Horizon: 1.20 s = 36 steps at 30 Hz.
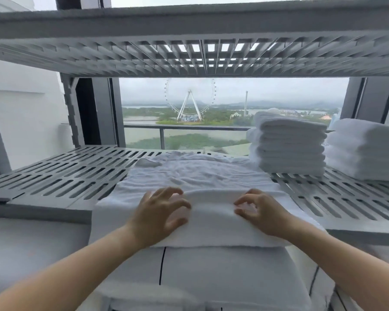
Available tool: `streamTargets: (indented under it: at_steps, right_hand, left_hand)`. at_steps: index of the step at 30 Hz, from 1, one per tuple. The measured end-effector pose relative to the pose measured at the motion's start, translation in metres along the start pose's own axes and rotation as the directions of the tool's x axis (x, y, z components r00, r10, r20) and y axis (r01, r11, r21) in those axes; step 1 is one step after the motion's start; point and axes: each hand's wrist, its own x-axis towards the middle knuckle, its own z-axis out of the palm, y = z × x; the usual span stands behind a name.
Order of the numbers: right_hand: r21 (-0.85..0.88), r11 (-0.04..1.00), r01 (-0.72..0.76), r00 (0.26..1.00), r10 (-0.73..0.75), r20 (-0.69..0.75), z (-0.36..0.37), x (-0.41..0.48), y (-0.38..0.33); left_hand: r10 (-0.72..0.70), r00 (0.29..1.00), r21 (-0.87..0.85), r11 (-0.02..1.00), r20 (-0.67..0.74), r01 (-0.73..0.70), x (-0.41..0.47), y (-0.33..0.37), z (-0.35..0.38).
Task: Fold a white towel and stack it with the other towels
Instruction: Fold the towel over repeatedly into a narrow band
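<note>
Left hand: fingers bent and spread over the near fold of the white towel, thumb underneath the ridge, gripping it; the fingertips are slightly blurred.
Right hand: thumb and forefinger curled into a ring, pinching the same fold further along; the other fingers are tucked.
White towel: soft, matte terry cloth with fine creases, spread flat across the middle shelf. Its near edge is doubled over into a thick, rounded roll under both hands and overhangs the shelf front. One far corner is turned over.
Middle shelf: grey moulded plastic, smooth and hard, pierced with rows of rounded oblong slots.
Towel stack: folded white towels piled in neat, plump layers with rounded folded edges, on the same shelf, to the right of the spread towel and behind it.
Second stack: more folded white towels, just beside the first, at the right edge.
Mark: a small dark mark shows at this stack's left edge, too small to read.
Upper shelf: the same grey plastic seen from below, a grid of ribs with light showing through the slots.
Lower bundle: smooth white fabric beneath the shelf front, crossed by a thin black line.
Window: glass in a dark frame, with a pale Ferris wheel on white legs beyond a balcony rail.
</note>
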Motion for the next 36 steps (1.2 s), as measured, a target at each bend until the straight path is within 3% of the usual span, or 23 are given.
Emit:
streamTargets:
  at_steps: [2,7,13,21,26,30,33,36]
  right_hand:
    - [-0.010,0.997,-0.071,0.997,0.071,0.004,0.000,-0.001,-0.003]
    - [-0.011,0.989,-0.144,0.988,0.144,-0.050,0.000,-0.001,-0.012]
    - [-0.039,0.999,-0.029,0.968,0.018,-0.252,-0.006,-0.027,-0.017]
    - [-0.186,0.981,-0.056,0.998,0.051,-0.036,-0.008,-0.048,-0.010]
    - [-0.146,0.988,-0.055,0.990,0.034,-0.138,-0.009,-0.048,-0.007]
    - [-0.168,0.986,-0.018,0.997,0.006,-0.072,-0.015,-0.055,-0.003]
    - [-0.189,0.982,0.000,0.996,-0.016,-0.086,-0.016,-0.059,-0.003]
    - [-0.273,0.957,0.095,0.986,-0.129,-0.108,-0.008,-0.065,-0.010]
  left_hand:
    - [-0.077,0.997,0.077,0.994,-0.013,0.077,-0.011,0.004,0.001]
    - [-0.207,0.975,0.083,0.973,-0.086,0.214,-0.012,0.015,-0.001]
    - [-0.091,0.985,0.128,0.986,-0.145,0.110,-0.012,0.017,-0.016]
    - [-0.115,0.992,0.122,0.987,0.051,0.108,-0.025,0.015,-0.012]
    - [-0.091,0.988,0.163,0.984,0.125,0.070,-0.029,0.020,-0.001]
    - [-0.096,0.977,0.247,0.968,0.190,0.047,-0.028,0.019,0.001]
    - [-0.062,0.983,0.225,0.974,0.170,0.023,-0.028,0.020,0.001]
    - [-0.033,0.990,0.190,0.982,0.140,0.006,-0.030,0.020,0.002]
